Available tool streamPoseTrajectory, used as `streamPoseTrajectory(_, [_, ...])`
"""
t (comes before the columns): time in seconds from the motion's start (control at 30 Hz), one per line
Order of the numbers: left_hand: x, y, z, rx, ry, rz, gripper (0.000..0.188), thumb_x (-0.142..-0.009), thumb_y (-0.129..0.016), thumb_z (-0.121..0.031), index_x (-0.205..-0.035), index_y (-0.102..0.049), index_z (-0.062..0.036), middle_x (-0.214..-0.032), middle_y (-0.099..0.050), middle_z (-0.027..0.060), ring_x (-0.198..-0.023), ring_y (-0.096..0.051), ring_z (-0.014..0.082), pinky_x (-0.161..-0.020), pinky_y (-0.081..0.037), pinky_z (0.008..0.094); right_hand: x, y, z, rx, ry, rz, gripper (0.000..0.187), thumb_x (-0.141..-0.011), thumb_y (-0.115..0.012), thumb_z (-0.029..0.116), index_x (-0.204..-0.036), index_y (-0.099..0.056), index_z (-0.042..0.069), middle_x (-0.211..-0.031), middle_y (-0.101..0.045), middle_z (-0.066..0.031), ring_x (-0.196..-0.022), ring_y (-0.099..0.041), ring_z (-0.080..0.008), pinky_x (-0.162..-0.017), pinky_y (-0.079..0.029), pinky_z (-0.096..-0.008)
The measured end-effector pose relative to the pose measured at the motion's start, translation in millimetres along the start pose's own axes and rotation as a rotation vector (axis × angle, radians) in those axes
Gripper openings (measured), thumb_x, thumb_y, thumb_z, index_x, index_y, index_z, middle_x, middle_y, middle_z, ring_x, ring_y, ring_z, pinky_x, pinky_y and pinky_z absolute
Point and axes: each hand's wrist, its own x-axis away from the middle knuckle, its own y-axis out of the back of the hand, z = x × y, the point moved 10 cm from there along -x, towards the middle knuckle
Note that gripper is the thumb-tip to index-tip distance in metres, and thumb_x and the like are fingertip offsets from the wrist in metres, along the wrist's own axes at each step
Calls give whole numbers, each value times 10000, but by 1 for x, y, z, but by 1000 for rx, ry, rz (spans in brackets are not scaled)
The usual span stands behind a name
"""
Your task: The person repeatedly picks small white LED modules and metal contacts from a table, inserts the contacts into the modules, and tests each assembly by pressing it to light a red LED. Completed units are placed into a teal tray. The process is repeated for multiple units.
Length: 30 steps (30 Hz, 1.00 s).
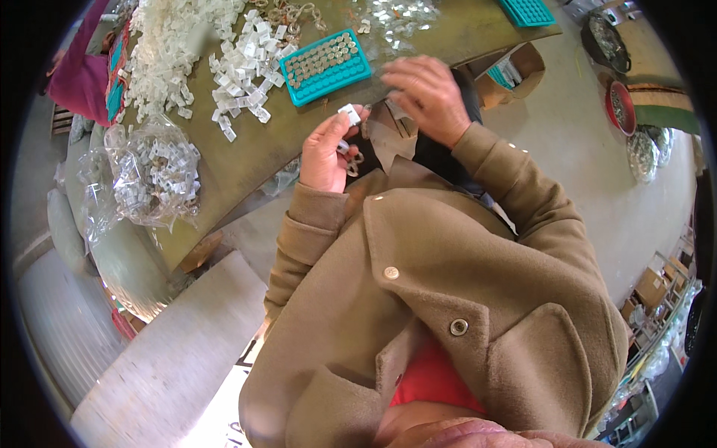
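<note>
My left hand (326, 155) is closed at the table's near edge, pinching a small white plastic case (349, 114) with a dark slot in it. Another small clear piece shows lower down between its fingers, and a beige loop of cord (355, 163) hangs beneath them. To its right is my right hand (429, 98), raised with the fingers apart and slightly blurred; I see nothing in it. Just beyond both hands, a turquoise tray (305, 97) lies on the table. Round metallic discs (321, 63) fill its far rows, while the nearer round pockets hold none.
Heaps of clear plastic cases (250, 63) cover the table's (216, 168) left side, beside a filled plastic bag (168, 168). A second turquoise tray (529, 10) sits at the far right. An open cardboard box (515, 78) and a red basin (620, 107) stand beyond my right arm.
</note>
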Motion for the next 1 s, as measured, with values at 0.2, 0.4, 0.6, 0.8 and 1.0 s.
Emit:
streamPoseTrajectory(0.2, [-5, -11, -6, -2, -4, 52, 397, -981, -566, -337, -1175, -610, 7, -888, -657, 1, -770, -623, 67, -550, -450, 191, -1, 6, -27, 237, -60, 20, 322, -834, -700, 332, -1109, -684, 165, -1342, -534, -35, -1304, -426, -263, -1092, -289, -460])
streamPoseTrajectory(0.4, [-9, -8, 4, 57, 46, 36, 385, -986, -554, -329, -1154, -598, 15, -746, -574, -38, -709, -622, 73, -492, -392, 180, -1, -14, -22, 250, -14, 133, 376, -808, -711, 404, -1101, -684, 169, -1348, -525, -28, -1329, -402, -261, -1122, -256, -460])
streamPoseTrajectory(0.6, [-7, -6, 12, 49, 113, 4, 371, -974, -575, -318, -1158, -600, 4, -747, -571, -46, -718, -628, 73, -472, -362, 183, 9, -13, -29, 185, -1, 118, 390, -802, -724, 353, -1134, -663, 158, -1249, -583, -27, -1275, -468, -243, -1098, -302, -458])
streamPoseTrajectory(0.8, [-5, -15, 13, 67, 113, 32, 377, -972, -582, -313, -1160, -595, 14, -757, -579, -31, -698, -607, 67, -470, -368, 180, 7, -11, -27, 196, -25, 112, 492, -790, -728, 346, -1233, -613, 164, -1236, -586, -19, -1252, -485, -243, -1085, -317, -458])
streamPoseTrajectory(1.0, [-6, -15, 16, 90, 115, 55, 389, -977, -573, -313, -1168, -586, 25, -764, -588, -24, -705, -605, 68, -478, -384, 184, 5, -13, -25, 246, 10, 133, 449, -790, -724, 307, -1209, -640, 170, -1208, -594, -13, -1205, -511, -243, -1066, -338, -446])
